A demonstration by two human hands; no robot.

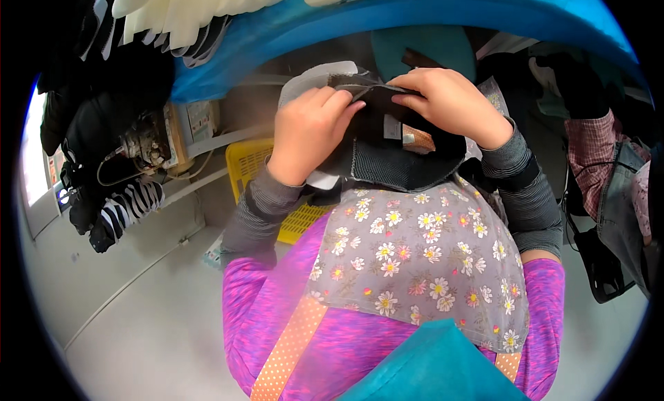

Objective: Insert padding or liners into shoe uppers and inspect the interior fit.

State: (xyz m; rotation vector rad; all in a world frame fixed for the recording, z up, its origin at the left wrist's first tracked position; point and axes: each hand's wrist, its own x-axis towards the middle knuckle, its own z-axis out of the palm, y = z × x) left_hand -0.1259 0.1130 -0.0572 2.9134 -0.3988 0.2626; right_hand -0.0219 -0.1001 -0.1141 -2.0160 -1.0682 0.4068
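Note:
A black mesh fabric piece [398,167] hangs over my lap, above the grey floral apron [422,249]. My left hand [308,131] pinches its upper edge between thumb and fingers. On the same edge, further right, my right hand [449,103] has its thumb and fingers closed too. A small white label [392,127] shows within the dark folds, and an orange-brown patch of cloth [418,139] appears beside it. Behind my left hand sticks out a light grey-white piece [311,76]; whether it is joined to the black fabric, I cannot tell.
A blue-covered surface [332,24] curves across the far side, with cream-coloured flat pieces [200,10] piled at its left. A yellow plastic basket [245,166] stands left of my lap. Black-and-white striped pieces [131,204] hang at left. Another person's plaid clothing [588,155] shows at right.

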